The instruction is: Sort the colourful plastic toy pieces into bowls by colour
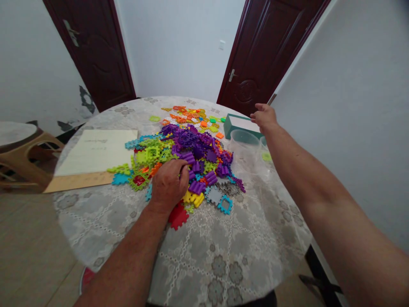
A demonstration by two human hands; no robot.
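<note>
My left hand [169,181] rests at the near edge of a pile of plastic interlocking building tiles, its fingers curled in. Whatever is in them, if anything, is hidden behind the hand. Purple tiles [196,145] lie heaped beyond it, green tiles [148,155] to its left. Close by are yellow tiles [193,198], a red tile [178,216] and a blue square frame [225,204]. Over on the right, my right hand [266,117] is stretched out with fingers apart, above the right end of a green box [227,125] with a white top. I see nothing in it.
Clear plastic tubs [245,147] stand in front of the box, one partly behind my right forearm. Orange and yellow pieces [191,115] lie farther back. A paper sheet [99,149] and a tan strip [79,182] are at the left of the round table [204,251]. A stool [28,157] stands beyond.
</note>
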